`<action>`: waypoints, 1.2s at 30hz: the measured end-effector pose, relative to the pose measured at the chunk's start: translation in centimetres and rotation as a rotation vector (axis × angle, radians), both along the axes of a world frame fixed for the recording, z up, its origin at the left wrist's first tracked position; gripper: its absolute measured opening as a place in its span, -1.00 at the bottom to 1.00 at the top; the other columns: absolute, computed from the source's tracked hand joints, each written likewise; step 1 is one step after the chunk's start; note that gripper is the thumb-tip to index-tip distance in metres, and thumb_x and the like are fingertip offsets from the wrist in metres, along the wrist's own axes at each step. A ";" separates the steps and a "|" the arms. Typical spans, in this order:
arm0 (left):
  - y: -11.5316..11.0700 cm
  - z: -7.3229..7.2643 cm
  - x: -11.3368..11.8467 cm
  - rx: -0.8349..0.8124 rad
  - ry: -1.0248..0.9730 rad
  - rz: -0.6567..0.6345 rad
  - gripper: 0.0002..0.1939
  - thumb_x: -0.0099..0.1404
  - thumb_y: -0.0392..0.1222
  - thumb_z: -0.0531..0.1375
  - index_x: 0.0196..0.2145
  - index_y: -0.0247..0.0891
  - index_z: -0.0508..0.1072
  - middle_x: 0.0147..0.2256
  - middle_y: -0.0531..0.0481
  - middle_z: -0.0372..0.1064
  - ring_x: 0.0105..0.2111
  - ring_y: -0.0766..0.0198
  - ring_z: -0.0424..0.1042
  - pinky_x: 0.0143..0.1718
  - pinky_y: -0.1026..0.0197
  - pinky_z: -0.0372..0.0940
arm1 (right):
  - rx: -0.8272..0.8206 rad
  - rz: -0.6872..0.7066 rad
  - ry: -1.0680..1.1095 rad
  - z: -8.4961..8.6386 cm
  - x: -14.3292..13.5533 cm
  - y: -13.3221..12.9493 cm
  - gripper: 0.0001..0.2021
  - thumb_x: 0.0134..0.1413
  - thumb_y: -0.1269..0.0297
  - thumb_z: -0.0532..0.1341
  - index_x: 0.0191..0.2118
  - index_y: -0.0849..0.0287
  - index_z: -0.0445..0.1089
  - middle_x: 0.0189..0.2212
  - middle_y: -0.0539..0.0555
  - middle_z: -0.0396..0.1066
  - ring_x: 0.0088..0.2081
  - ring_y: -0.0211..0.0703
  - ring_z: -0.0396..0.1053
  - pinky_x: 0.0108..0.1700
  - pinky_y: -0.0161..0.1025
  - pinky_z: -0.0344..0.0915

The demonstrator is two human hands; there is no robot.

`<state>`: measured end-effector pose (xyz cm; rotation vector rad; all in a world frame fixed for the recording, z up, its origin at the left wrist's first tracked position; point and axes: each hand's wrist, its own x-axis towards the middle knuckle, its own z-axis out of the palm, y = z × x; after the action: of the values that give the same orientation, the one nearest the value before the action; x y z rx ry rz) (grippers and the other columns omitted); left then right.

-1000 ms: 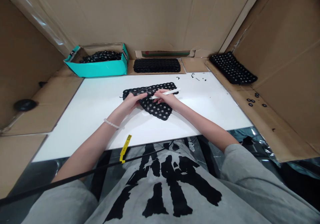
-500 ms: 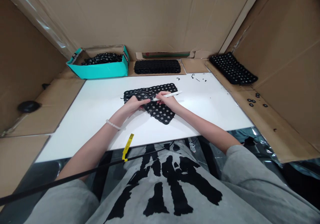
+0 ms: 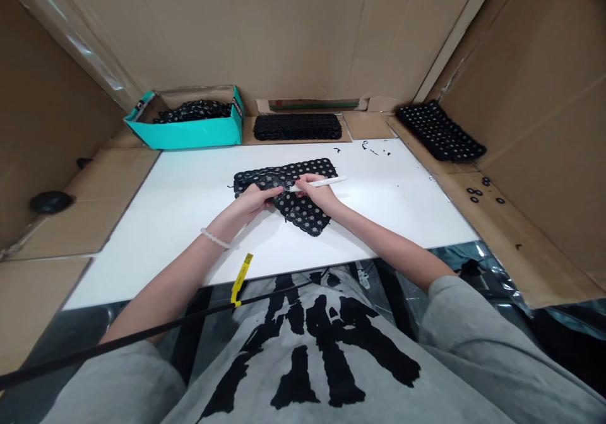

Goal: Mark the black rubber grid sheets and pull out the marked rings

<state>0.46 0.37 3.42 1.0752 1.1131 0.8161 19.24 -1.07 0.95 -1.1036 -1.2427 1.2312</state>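
A black sheet covered in pale grey round dots (image 3: 307,209) lies bunched on the white board, its near corner pointing toward me. My left hand (image 3: 258,197) grips a folded part of this sheet, thumb pressed on top and pointing right; the fingers beneath are mostly hidden. Between the fingers of my right hand (image 3: 315,190) is a slim white pen-shaped tool (image 3: 326,182), its tip directed left at the fold by my left thumb. Whether the tip touches the sheet is too small to tell.
A turquoise box (image 3: 189,135) of black dotted pieces stands back left, beside a black stack (image 3: 298,127). More dotted sheets (image 3: 440,130) and several small black rings (image 3: 475,192) lie on the right cardboard. Black scraps (image 3: 369,147) dot the white board (image 3: 398,216). Cardboard walls surround it.
My right hand and the white pen-shaped tool have shifted very slightly. Both hands keep their grip, and the sheet stays almost in place.
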 end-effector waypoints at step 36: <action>1.5 -0.1 -1.7 0.095 0.223 -0.167 -0.71 -0.14 -0.17 0.48 -0.52 -0.31 0.47 -0.50 -0.09 0.42 -0.49 0.21 0.38 -0.47 0.18 0.28 | 0.081 -0.065 -0.247 -0.2 0.3 0.1 -0.78 -0.07 0.24 0.26 -0.63 0.12 0.30 -0.27 0.05 0.44 0.13 0.00 0.29 0.21 -0.13 0.13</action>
<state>-1.26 1.86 3.28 1.3450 1.1607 0.6325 19.55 -0.94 0.73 -1.2542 -1.4177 1.0081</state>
